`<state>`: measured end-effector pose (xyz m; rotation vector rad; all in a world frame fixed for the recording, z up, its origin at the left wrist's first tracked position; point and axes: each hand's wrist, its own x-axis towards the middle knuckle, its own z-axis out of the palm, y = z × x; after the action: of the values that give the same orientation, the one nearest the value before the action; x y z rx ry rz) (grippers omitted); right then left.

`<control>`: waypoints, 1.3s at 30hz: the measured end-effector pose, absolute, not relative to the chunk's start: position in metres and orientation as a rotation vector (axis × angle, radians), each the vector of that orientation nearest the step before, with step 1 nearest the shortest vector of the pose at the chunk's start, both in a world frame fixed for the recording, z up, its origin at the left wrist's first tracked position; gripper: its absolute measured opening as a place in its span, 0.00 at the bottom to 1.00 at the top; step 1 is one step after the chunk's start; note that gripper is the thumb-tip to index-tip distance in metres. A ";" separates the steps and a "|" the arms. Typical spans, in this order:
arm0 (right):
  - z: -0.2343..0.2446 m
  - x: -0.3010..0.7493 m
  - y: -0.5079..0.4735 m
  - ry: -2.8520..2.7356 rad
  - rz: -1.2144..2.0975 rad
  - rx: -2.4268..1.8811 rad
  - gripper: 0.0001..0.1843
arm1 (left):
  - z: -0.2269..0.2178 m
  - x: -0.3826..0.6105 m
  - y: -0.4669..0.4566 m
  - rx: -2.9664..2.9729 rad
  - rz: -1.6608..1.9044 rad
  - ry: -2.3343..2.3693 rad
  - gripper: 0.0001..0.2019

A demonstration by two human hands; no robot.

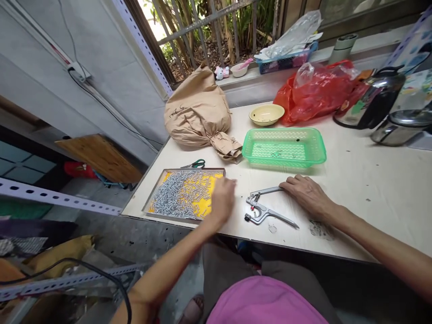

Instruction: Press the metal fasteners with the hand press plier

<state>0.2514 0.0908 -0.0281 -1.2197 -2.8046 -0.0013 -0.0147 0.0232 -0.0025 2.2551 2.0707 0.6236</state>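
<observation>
My left hand reaches over the right edge of a shallow wooden tray with a yellow floor, heaped with several small silver metal pieces; its fingers are blurred and curled down toward the pieces. My right hand lies flat on the white table, fingertips touching the upper handle of grey metal pliers that rest on the tabletop between both hands.
A green plastic basket holding a few metal pieces stands behind the pliers. Green-handled scissors, a tied brown paper sack, a yellow bowl, a red plastic bag and steel pots sit further back.
</observation>
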 end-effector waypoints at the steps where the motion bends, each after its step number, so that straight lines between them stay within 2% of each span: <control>1: -0.027 0.251 0.090 -2.807 0.003 -1.234 0.16 | 0.001 -0.032 0.032 2.182 0.579 2.215 0.13; 6: -0.021 0.245 0.083 -2.784 -0.041 -1.346 0.17 | -0.005 -0.076 0.059 2.175 0.141 2.222 0.13; 9: -0.011 0.237 0.066 -2.699 -0.023 -1.453 0.14 | -0.012 -0.076 0.063 2.216 0.087 2.158 0.13; 13: -0.003 0.224 0.037 -2.825 0.359 -1.257 0.14 | -0.011 -0.075 0.068 2.214 0.130 2.135 0.11; 15: -0.004 0.221 0.030 -2.845 0.422 -1.265 0.11 | -0.003 -0.073 0.067 2.191 0.232 2.150 0.10; 19: -0.013 0.229 0.037 -2.821 0.374 -1.399 0.12 | 0.017 -0.052 0.053 1.872 0.560 2.039 0.07; 23: -0.018 0.243 0.052 -2.764 0.318 -1.436 0.14 | 0.021 -0.014 0.032 1.229 0.635 1.638 0.10; 26: -0.017 0.249 0.054 -2.738 0.316 -1.420 0.13 | 0.011 0.007 0.028 0.984 0.676 1.510 0.12; 31: -0.020 0.252 0.050 -2.738 0.300 -1.431 0.12 | -0.007 0.022 0.033 0.917 0.711 1.483 0.11; 39: -0.026 0.254 0.048 -2.752 0.230 -1.419 0.10 | -0.025 0.036 0.029 1.017 0.646 1.514 0.16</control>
<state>0.2537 0.0481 -0.0255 -1.4193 -2.7519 0.2297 0.0358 0.0290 -0.0249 1.0169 1.5136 0.6462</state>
